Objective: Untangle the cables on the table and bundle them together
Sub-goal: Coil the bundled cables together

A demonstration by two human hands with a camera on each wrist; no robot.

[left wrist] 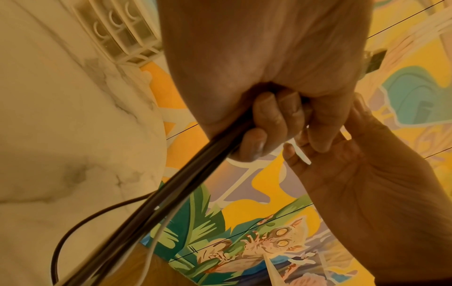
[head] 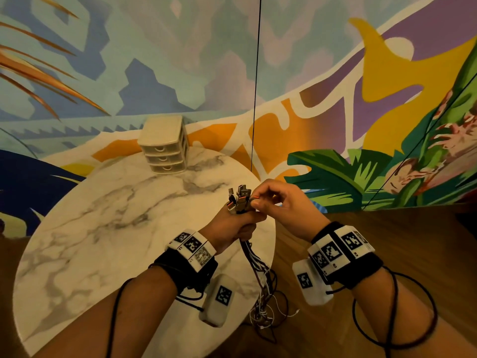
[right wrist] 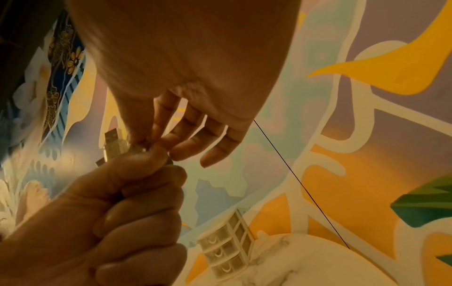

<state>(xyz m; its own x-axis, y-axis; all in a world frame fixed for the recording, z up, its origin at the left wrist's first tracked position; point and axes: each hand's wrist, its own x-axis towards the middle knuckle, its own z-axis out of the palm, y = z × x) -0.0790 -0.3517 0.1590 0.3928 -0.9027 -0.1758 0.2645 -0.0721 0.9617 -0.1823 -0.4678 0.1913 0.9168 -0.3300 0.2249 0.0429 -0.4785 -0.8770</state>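
My left hand (head: 233,224) grips a bunch of cables (head: 254,264) upright in its fist above the right edge of the round marble table (head: 108,228). Their USB plugs (head: 238,197) stick out together above the fist, and the loose ends hang down past the table edge in a tangle (head: 265,311). In the left wrist view the dark and white cables (left wrist: 171,193) run out below the curled fingers (left wrist: 264,123). My right hand (head: 273,200) pinches a thin orange band or wire (head: 254,197) at the plugs; the right wrist view shows its fingertips (right wrist: 171,143) meeting beside a plug (right wrist: 115,143).
A small cream three-drawer organiser (head: 165,148) stands at the table's far edge. A thin black line (head: 255,99) hangs straight down in front of the mural wall (head: 335,86). Wooden floor (head: 387,254) lies to the right of the table.
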